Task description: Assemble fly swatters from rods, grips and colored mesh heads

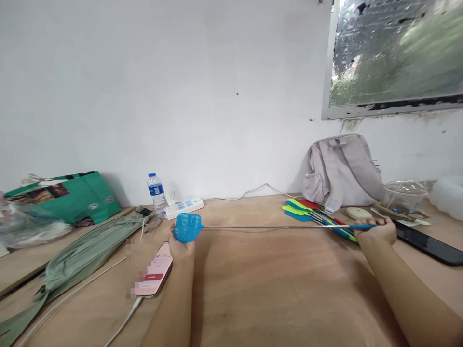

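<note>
A blue fly swatter [260, 227] with a thin metal telescopic rod is stretched level across my view, above the table. My left hand [181, 248] is closed around its perforated blue head, palm behind it; part of the fingers is hidden by the head. At the other end my right hand [378, 232] grips the blue handle. Beyond the rod, close to my right hand, lies a bundle of more fly swatters [302, 208] with green, blue and red heads. Under my left wrist, a phone [157, 272] with a lit screen rests on the table, plugged into a white cable.
A grey backpack [342, 171] leans on the wall at right, near a clear plastic tub [404, 195] and a black flat object [428, 243]. At left are a green bag [83, 197], a grey-green cloth bag [90, 248], a water bottle [156, 188] and a power strip [188, 207].
</note>
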`<state>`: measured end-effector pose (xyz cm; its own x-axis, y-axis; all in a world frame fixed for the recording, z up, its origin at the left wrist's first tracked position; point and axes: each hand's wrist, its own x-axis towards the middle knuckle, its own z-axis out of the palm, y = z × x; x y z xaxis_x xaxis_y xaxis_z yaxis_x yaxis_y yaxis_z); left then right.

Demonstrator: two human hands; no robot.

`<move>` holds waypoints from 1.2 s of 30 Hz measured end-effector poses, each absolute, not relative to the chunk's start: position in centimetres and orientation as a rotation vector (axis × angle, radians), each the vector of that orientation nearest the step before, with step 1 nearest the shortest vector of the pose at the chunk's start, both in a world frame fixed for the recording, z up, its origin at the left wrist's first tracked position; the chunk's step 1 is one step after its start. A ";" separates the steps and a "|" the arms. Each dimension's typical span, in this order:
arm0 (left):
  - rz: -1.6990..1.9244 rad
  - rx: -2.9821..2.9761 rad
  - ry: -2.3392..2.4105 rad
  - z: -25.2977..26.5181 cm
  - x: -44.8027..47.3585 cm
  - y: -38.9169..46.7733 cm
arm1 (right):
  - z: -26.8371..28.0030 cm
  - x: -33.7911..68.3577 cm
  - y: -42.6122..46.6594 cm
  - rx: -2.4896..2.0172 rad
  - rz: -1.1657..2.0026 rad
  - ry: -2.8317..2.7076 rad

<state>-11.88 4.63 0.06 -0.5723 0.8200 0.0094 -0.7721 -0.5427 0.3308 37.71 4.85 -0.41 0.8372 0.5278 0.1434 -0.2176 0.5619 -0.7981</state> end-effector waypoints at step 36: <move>2.324 0.302 0.570 -4.1 -11.6 7.0 | -0.1 36.8 4.5 -0.465 0.638 -0.126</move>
